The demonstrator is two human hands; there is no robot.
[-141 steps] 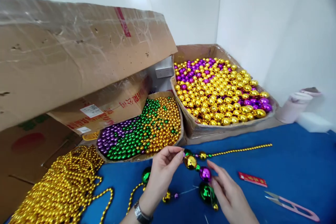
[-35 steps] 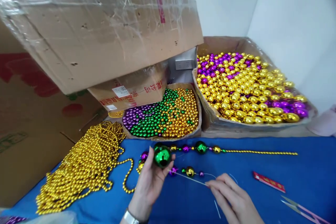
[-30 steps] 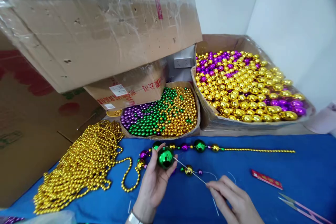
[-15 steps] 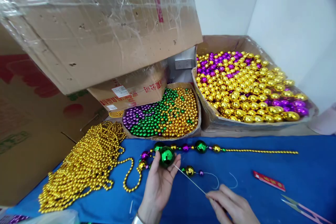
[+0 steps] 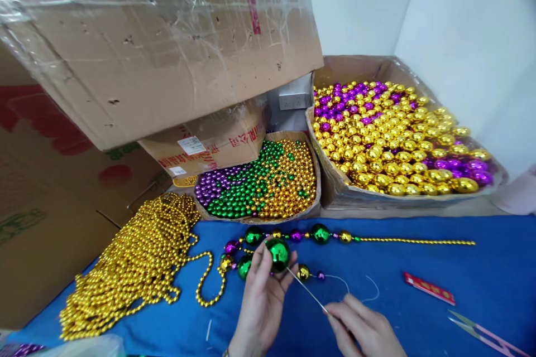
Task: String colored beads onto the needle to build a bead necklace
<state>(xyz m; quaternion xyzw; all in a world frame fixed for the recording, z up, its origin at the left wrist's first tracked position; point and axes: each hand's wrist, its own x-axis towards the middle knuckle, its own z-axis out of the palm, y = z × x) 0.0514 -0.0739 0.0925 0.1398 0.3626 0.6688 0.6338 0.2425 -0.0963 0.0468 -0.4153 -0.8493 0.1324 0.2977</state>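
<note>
My left hand (image 5: 260,304) is closed round a large shiny green bead (image 5: 279,255), held between thumb and fingers above the blue cloth. In my right hand (image 5: 360,323) a long thin needle (image 5: 307,291) is pinched, its far end at the bead's lower right side. Whether the tip is inside the bead I cannot tell. Behind my hands lies a bead strand with green, gold and purple balls (image 5: 320,234), curving round at the left. A small purple bead (image 5: 320,275) sits at its near end, with pale thread (image 5: 341,280) trailing right; my left fingers hide part of this strand.
Gold bead chains (image 5: 138,262) are heaped at left. Behind stand a box of small mixed beads (image 5: 316,178) and a larger box of gold and purple beads (image 5: 322,178). A big carton (image 5: 176,50) overhangs the left. A red packet (image 5: 429,288) and thread snips (image 5: 481,332) lie right.
My left hand has shifted slightly right with the green bead, uncovering another green ball of the strand. My right hand and the needle have moved slightly left.
</note>
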